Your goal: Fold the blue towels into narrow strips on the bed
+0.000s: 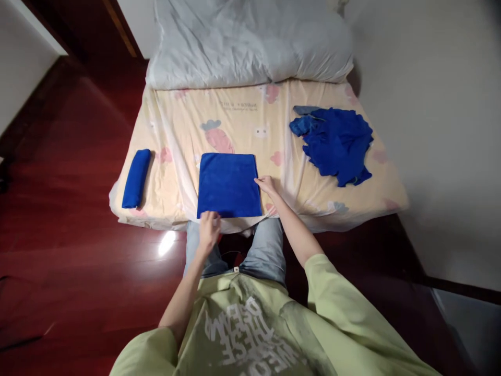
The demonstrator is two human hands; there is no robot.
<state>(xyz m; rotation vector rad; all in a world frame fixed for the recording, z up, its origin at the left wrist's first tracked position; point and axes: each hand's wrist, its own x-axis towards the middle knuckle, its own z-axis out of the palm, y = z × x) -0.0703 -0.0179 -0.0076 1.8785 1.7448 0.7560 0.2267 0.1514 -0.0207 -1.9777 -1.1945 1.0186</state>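
A blue towel (229,183) lies spread flat as a near square at the front edge of the bed. My right hand (266,184) pinches its right edge, about halfway along. At the near left corner, my left hand (209,228) has its fingers curled over the towel's front edge; the fingertips are partly hidden. To the left lies a rolled blue towel (136,178), apart from both hands. A crumpled heap of blue cloths (338,143) is on the right side of the bed, with a greyish-blue piece at its upper left.
The bed (242,122) has a pale yellow sheet with carrot prints, wrinkled in places. A bulky grey-white quilt (250,44) is bunched across its far end. A wall (430,130) stands to the right, and dark red floor (70,183) stretches out on the left.
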